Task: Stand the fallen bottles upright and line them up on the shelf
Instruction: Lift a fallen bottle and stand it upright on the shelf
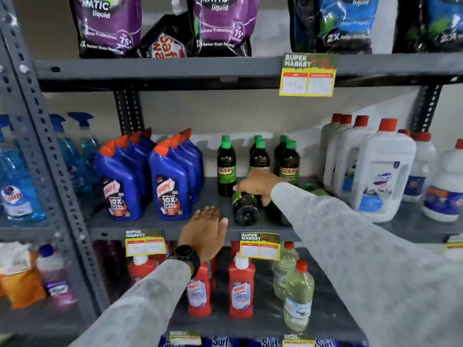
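In the middle of the frame a grey metal shelf [160,221] holds dark bottles with green caps. Several standing bottles [226,169] sit toward the back in three short columns. In front of them a fallen bottle [245,207] lies on its side, its round base facing the camera. Another dark bottle seems to lie just right of it, mostly hidden by the sleeve.

The right hand [258,185] reaches in from the lower right and rests on top of the fallen bottle, fingers curled over its upper side; whether the grip is fully closed around it cannot be told. The left hand [206,229], with a dark watch [185,256] on the wrist, lies open and flat at the shelf's front edge, left of the fallen bottle and holding nothing.

Blue bottles [167,181] stand at centre left, white jugs [380,176] at the right, and red bottles [240,291] on the shelf below.
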